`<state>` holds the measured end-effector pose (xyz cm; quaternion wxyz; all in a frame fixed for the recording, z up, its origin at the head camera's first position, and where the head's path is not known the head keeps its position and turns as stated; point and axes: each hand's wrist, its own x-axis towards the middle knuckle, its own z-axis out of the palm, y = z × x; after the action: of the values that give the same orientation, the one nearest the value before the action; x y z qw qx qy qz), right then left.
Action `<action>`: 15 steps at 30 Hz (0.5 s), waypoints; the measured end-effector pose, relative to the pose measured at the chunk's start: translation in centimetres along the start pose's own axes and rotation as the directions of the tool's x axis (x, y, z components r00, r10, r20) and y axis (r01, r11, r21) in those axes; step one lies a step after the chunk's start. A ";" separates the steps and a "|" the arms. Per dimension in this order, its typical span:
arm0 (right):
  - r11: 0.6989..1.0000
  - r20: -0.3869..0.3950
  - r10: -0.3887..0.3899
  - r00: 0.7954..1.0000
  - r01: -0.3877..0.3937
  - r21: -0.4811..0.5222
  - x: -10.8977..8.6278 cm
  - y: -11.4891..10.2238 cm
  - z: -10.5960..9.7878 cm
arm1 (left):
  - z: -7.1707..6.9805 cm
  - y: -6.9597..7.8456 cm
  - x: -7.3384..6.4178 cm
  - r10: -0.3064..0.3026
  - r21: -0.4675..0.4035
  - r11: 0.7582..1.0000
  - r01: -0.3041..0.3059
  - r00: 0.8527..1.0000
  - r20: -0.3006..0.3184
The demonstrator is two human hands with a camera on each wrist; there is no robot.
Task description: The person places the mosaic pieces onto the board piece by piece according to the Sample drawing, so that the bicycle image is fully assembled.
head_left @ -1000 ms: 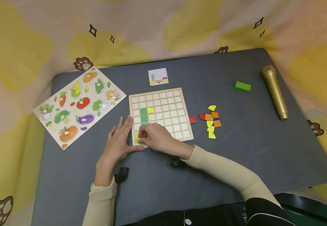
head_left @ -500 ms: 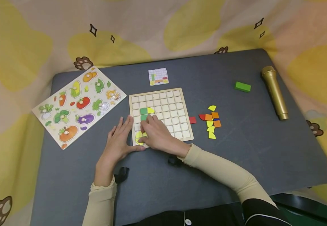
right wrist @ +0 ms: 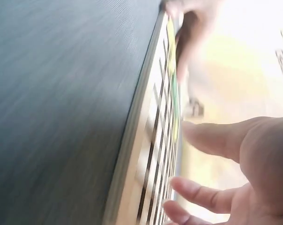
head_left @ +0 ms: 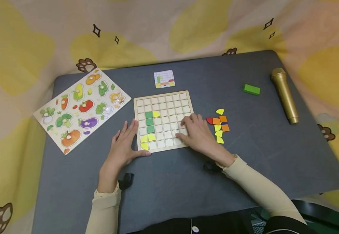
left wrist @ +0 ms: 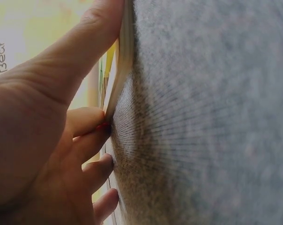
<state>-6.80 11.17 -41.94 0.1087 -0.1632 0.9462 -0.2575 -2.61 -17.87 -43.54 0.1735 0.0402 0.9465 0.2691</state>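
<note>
A wooden grid board (head_left: pixel 169 112) with white cells lies on the table. Three green square tiles (head_left: pixel 149 122) stand in a column on its left side. One yellow quarter-circle piece (head_left: pixel 156 114) sits right of the top green tile; three more yellow pieces (head_left: pixel 144 146) fill cells at the lower left corner. My left hand (head_left: pixel 121 148) lies with straight fingers along the board's left edge, thumb at the near edge. Over the board's right side is my right hand (head_left: pixel 200 135), thumb and fingers apart with nothing between them. In the right wrist view its fingertips (right wrist: pixel 181 185) hover beside the grid.
Loose yellow (head_left: pixel 220 140), orange (head_left: pixel 225 128), red (head_left: pixel 210 121) and blue pieces lie right of the board. A small pattern card (head_left: pixel 164 79) is behind it. A vegetable puzzle board (head_left: pixel 81 112) lies left; a green block (head_left: pixel 251 89) and gold microphone (head_left: pixel 285 97) lie right.
My right hand has left the board's lower left corner and moved right, uncovering the yellow pieces and lowest green tile and covering the red square tile. My left hand has stayed put.
</note>
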 end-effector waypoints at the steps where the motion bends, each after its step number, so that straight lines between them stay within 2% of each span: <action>1: 1.000 -0.014 0.019 1.000 -0.019 0.006 -0.6 0.9 -0.5 | 0.0 0.0 0.0 0.003 0.001 1.000 -0.003 1.000 0.000; 6: 0.996 -0.097 0.083 0.992 -0.080 0.029 -3.4 4.6 -2.3 | 0.0 0.0 0.1 0.000 -0.004 1.000 0.000 1.000 0.000; 10: 0.992 -0.169 0.126 0.978 -0.120 0.046 -5.1 6.8 -3.2 | 0.1 -0.1 0.1 -0.002 -0.003 1.000 0.002 1.000 0.001; 15: 0.984 -0.176 0.168 0.970 -0.155 0.083 -6.3 8.1 -3.5 | 0.1 -0.1 0.1 0.004 0.001 1.000 -0.004 1.000 0.002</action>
<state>-4.06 21.62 -42.40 0.0479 -0.0576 0.9529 -0.2940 -2.72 -17.92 -43.70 0.1739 0.0426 0.9464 0.2690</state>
